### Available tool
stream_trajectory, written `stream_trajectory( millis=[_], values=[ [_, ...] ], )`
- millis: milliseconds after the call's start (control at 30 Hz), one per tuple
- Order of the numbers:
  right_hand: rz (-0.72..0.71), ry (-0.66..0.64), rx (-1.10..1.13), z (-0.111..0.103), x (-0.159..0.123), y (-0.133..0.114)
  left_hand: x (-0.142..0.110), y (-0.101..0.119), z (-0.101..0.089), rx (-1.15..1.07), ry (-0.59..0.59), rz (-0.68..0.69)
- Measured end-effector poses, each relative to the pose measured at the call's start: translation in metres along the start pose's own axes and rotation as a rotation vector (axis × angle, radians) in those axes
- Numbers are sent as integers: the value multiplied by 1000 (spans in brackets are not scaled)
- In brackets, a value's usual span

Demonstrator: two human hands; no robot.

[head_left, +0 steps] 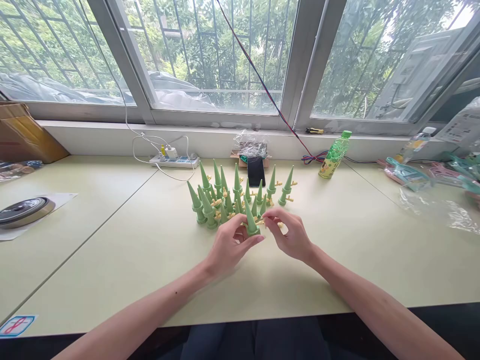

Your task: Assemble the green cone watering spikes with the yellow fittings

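Note:
My left hand (232, 242) is closed around the base of a green cone-shaped piece (250, 220), its point up and tilted a little to the left. Just right of it, my right hand (287, 232) has thumb and forefinger pinched together near the cone's side. A bit of pale yellow shows by those fingertips, but what they hold is too small to make out. Behind both hands several similar green cones (207, 210) stand upright in a group on the table. Small yellow tap-like pegs (216, 202) stick out sideways from some of them.
At the back of the pale table (131, 280) lie a phone (256, 172), crumpled clear plastic (253, 145) and a power strip (176, 161) with cables. A green-capped bottle (335, 155) stands right. Tape (26, 211) lies left; teal and pink plastic items (407, 172) lie far right.

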State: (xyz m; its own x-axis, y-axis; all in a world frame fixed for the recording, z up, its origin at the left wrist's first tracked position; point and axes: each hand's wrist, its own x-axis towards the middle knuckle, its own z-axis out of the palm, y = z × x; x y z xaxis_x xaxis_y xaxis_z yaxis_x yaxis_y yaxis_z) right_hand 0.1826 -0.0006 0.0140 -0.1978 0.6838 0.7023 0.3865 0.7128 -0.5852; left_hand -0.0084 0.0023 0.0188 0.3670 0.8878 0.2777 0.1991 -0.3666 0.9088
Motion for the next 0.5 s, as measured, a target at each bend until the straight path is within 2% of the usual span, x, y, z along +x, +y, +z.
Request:
stream_trajectory(
  millis=[500],
  values=[
    [89, -49, 2, 1, -2, 1, -1, 0, 0, 226, 63, 151]
  ],
)
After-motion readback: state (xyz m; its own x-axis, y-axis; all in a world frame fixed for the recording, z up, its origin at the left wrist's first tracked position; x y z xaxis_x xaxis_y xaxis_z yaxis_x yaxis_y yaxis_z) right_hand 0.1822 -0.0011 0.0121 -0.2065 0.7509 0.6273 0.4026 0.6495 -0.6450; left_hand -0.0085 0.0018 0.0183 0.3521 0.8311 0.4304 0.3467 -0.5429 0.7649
